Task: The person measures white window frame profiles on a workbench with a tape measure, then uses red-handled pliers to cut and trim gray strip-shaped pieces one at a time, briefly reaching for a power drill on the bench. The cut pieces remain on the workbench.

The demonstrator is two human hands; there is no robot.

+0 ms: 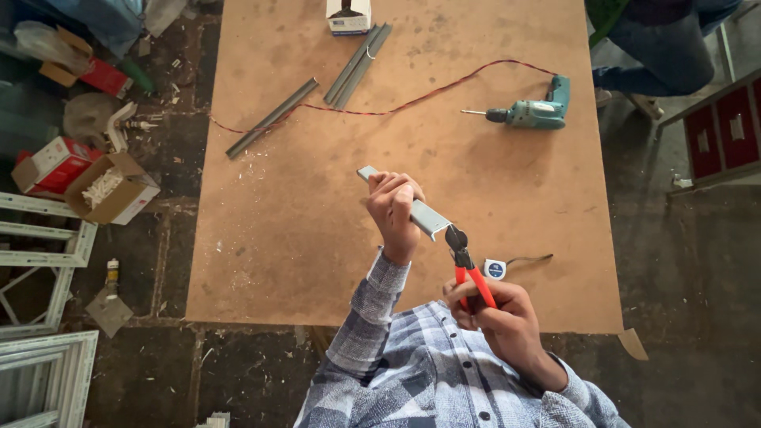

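Note:
My left hand (394, 212) grips a short grey metal channel piece (424, 215) and holds it above the brown board table (277, 222). My right hand (499, 317) is closed on the red handles of a pair of pliers (468, 269). The dark jaws of the pliers bite the near end of the metal piece. A small tape measure (495, 269) lies on the table just right of the pliers.
A teal electric drill (535, 112) with a red twisted cord (380, 109) lies at the far right. Grey metal strips (273, 116) and a white box (349, 16) lie at the far side. Boxes and white window frames (47, 261) clutter the floor left. Another person's legs (666, 47) stand at the top right.

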